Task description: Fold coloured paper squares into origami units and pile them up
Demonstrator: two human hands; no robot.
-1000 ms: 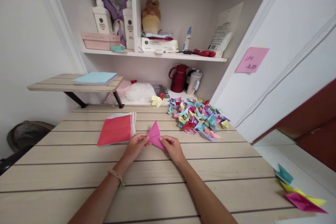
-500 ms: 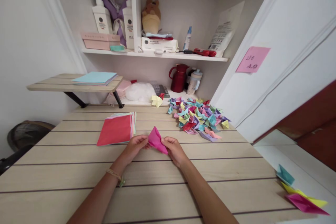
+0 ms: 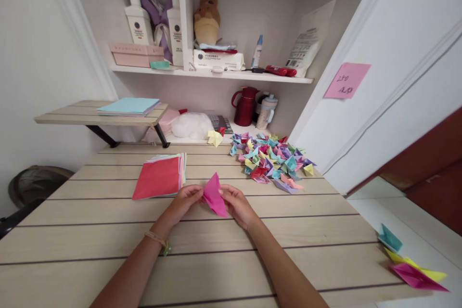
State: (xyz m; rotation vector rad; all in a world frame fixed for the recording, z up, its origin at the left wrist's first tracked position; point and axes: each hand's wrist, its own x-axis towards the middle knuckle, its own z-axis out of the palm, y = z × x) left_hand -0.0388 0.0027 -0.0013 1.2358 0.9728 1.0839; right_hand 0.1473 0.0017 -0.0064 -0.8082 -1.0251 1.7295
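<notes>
A folded piece of pink paper (image 3: pixel 215 196) is held just above the table, its pointed end upward. My left hand (image 3: pixel 187 199) pinches its left edge between thumb and fingers. On the opposite side, my right hand (image 3: pixel 236 202) grips it with the thumb in front; the other fingertips are partly hidden behind the paper. Left of my hands lies a stack of square paper (image 3: pixel 157 178) with a red sheet on top. Beyond my right hand spreads a pile of small folded paper boats (image 3: pixel 270 159) in many colours.
A small raised shelf (image 3: pixel 68 114) at the left bears light-blue paper (image 3: pixel 128 105). Near the back edge sits a crumpled-looking yellow folded paper (image 3: pixel 215 138). A red jug (image 3: pixel 246 107) and a bottle (image 3: pixel 267 111) stand behind. Larger paper boats (image 3: pixel 418 276) lie at the right table edge.
The pink paper has turned slightly in my fingers, so its lower corner now points more straight down. Both hands keep hold of it in nearly the same place.
</notes>
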